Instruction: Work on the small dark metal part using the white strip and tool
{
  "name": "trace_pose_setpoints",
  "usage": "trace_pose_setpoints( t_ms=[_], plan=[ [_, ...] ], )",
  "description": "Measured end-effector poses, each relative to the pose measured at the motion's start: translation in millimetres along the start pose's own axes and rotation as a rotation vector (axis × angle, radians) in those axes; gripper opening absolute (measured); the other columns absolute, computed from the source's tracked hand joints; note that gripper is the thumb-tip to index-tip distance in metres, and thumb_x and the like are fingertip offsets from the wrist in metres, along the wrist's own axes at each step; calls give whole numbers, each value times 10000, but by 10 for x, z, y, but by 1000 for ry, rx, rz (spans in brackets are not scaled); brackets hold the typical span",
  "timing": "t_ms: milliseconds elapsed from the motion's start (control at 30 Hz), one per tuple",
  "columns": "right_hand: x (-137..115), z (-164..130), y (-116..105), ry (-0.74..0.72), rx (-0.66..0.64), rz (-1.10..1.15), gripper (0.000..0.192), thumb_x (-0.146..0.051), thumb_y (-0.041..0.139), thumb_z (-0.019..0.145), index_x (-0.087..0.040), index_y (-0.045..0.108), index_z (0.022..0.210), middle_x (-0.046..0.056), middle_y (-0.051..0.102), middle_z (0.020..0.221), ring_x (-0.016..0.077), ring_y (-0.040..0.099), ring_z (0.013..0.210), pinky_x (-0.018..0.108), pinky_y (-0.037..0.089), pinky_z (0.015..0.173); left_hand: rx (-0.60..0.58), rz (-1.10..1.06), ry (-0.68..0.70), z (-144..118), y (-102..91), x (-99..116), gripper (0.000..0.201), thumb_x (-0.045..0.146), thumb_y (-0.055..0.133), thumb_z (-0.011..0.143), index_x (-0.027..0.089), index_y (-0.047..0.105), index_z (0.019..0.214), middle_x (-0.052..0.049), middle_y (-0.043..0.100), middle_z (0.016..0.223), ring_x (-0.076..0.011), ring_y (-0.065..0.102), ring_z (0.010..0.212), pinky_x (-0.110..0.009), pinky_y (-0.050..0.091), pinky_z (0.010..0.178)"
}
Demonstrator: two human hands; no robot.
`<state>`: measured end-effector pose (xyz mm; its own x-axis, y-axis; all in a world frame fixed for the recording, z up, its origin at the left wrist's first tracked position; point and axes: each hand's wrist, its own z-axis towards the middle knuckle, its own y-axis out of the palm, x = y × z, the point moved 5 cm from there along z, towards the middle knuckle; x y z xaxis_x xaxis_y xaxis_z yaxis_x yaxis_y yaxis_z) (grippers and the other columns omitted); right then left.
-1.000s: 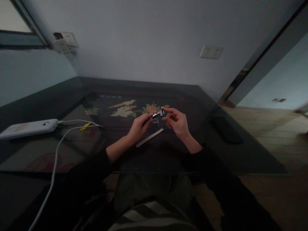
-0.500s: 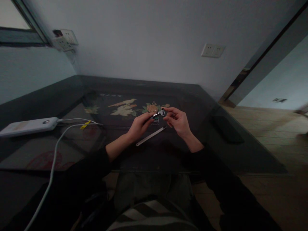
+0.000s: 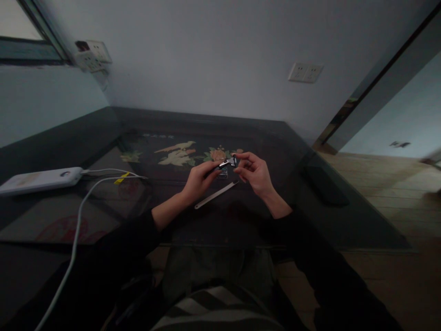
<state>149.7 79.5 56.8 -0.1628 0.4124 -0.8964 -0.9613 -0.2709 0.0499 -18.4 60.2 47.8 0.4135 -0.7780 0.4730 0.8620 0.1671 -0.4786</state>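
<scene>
Clip-like metal piece [image 3: 227, 163], small and dark with a bright glint, sits pinched between both hands above the middle of the worktop [image 3: 103, 138], over the inlaid flower-and-bird panel. The left hand [image 3: 200, 180] is curled nearly closed, thumb and forefinger gripping the darker near end of the piece; the right hand [image 3: 255, 174] is half closed, its fingertips meeting the shiny far end, the other fingers loosely bent. Whether the right hand truly grips it or only touches it is hard to tell in this dim light.

Just beneath the hands a second small metallic part [image 3: 223, 174] lies on the worktop, and a thin flat metal strip [image 3: 216, 195] lies slantwise nearer the front edge, touched by neither hand (it looks like a loose piece of the same set).

By my reading, the step in hand is fine fitting or adjusting at the tip of the piece. A next move would call for a steady left-hand hold while the right fingertips work.

Toward the left edge, a white power bank [image 3: 41, 179] with its cable [image 3: 77, 225]; toward the right edge, a dark flat object [image 3: 324, 186].
</scene>
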Motion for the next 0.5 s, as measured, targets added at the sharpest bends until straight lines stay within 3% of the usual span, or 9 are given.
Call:
trace_pose_setpoints(
  t_ms=[233,500],
  plan=[
    [37,13,-20,-10,-86,7,406,-393,786,665,-208,639,995,-97,470,542,47,409,420,191,305,375,-55,-55,-2,5,35,-24,246,213,524,908,154,626,1124,-83,708,988,-151,651,874,-286,519,770],
    [11,7,-23,-6,-14,-14,425,-376,816,631,-207,619,968,-90,490,551,55,410,423,201,320,384,8,-40,-45,30,25,-24,231,220,564,886,154,647,1091,-78,718,960,-156,655,863,-288,515,773]
  ],
)
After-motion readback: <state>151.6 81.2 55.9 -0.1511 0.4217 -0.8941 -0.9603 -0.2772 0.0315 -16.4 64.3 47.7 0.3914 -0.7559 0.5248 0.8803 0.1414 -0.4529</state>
